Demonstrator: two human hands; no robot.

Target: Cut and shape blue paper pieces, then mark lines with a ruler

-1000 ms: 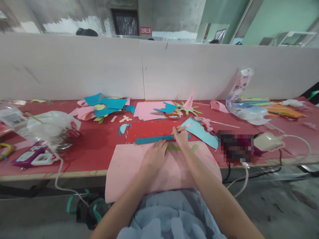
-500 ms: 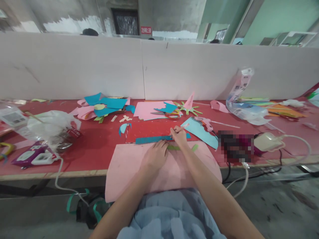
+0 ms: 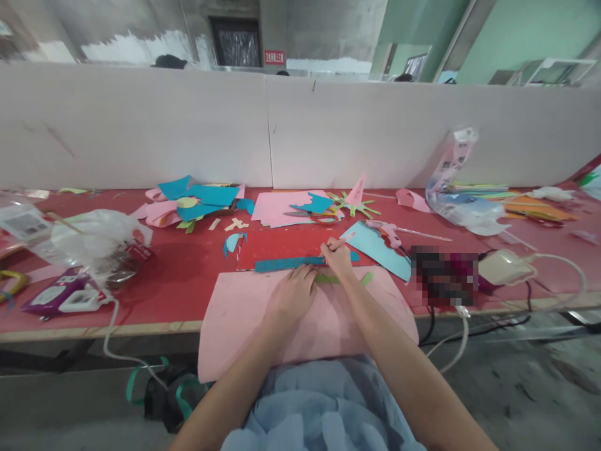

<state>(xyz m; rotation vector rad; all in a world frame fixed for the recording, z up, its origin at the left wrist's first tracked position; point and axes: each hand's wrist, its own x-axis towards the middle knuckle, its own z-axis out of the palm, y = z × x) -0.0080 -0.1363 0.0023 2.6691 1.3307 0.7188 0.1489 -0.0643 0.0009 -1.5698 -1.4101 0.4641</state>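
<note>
My left hand [image 3: 295, 291] lies flat, its fingertips at the lower edge of a blue strip [image 3: 277, 265] that looks like a ruler. The strip rests along the near part of a red sheet [image 3: 277, 244]. In my right hand [image 3: 337, 255] a slim pink pencil or pen [image 3: 350, 237] is pinched, with its upper end leaning right; its tip is hidden by the fingers, close to the strip. Under both forearms a large pink sheet [image 3: 244, 319] hangs over the table edge. A green paper strip [image 3: 328, 279] lies on it, partly covered by my right wrist.
Scissors [image 3: 323, 217] lie on pink and blue paper beyond the red sheet. To the right are a light blue sheet [image 3: 378, 250], a pink glue gun [image 3: 389, 233] and a cabled power strip. Plastic bags [image 3: 98, 238] and a purple device [image 3: 66, 294] sit left. A white partition [image 3: 188, 125] stands behind.
The pencil or pen in my right hand has tilted very slightly. My left hand and the blue strip stay in place.
</note>
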